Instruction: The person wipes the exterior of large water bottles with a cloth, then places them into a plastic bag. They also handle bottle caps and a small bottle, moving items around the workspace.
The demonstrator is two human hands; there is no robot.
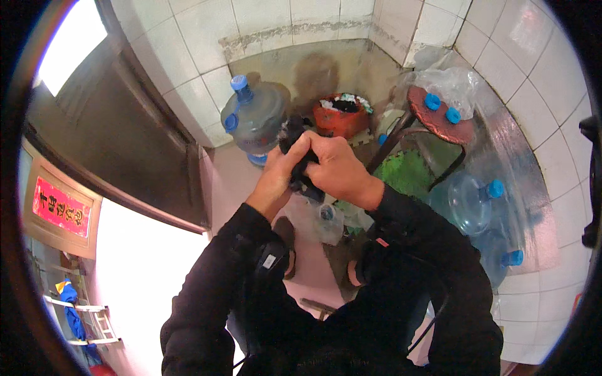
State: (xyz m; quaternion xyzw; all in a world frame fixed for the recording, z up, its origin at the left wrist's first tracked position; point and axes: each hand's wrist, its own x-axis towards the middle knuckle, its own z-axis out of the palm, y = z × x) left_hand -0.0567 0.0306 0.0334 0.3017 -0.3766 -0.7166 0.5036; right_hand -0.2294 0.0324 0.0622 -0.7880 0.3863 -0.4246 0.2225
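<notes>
Both of my hands meet near the middle of the view, closed around a dark, crumpled cloth-like bundle [308, 181]. My left hand [282, 171] grips it from the left, with its thumb against my right hand [338, 167], which is curled in a fist on the other side. Part of the bundle sticks out above the fingers and part hangs below them. What exactly it is cannot be told. Under it, close to my feet, stands a clear plastic container [328, 223] with a round opening.
A large water bottle [258, 113] stands beyond my left hand, near a red bucket [341, 117] with mixed contents. To the right are a worn red stool [439, 115] bearing blue caps, a clear plastic bag [447, 84], a green mat [407, 169] and more water bottles [470, 202].
</notes>
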